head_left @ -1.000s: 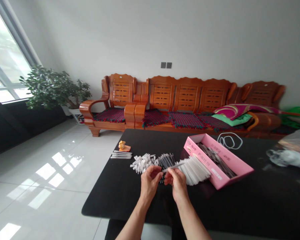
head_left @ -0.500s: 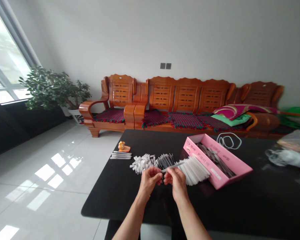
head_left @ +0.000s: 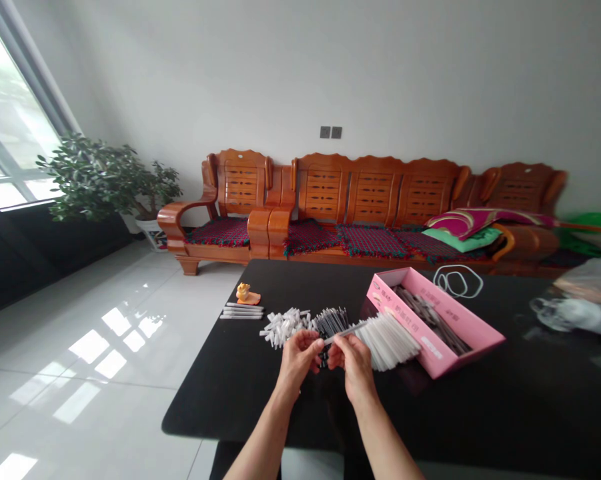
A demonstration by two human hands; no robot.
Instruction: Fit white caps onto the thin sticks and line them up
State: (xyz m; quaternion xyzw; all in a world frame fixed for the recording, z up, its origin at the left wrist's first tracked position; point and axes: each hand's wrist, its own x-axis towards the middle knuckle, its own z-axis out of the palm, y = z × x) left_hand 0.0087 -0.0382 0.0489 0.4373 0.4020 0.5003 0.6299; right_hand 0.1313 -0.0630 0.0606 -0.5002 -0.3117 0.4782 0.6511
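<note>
- Pinching a slim grey stick [head_left: 351, 331] above the black table [head_left: 230, 387], the right hand [head_left: 357, 367] holds its shaft and the left hand [head_left: 295, 360] closes on its left end.
- Best handled, I judge, with both pinches in line and light pressure, so nothing bends.
- White caps [head_left: 286, 325], dark rods [head_left: 332, 320] and white tubes [head_left: 391, 341] lie just beyond.
- Pink box [head_left: 409, 328], farther right: printed characters and a white label [head_left: 431, 348], too blurred to read.

Spread left to right on the tabletop [head_left: 220, 387], lower centre of the frame: pens [head_left: 242, 311], caps [head_left: 284, 327], rods [head_left: 331, 322], tubes [head_left: 389, 341] and a box [head_left: 436, 355]; behind stands a sofa [head_left: 373, 190], a plant [head_left: 97, 177] at centre left.
</note>
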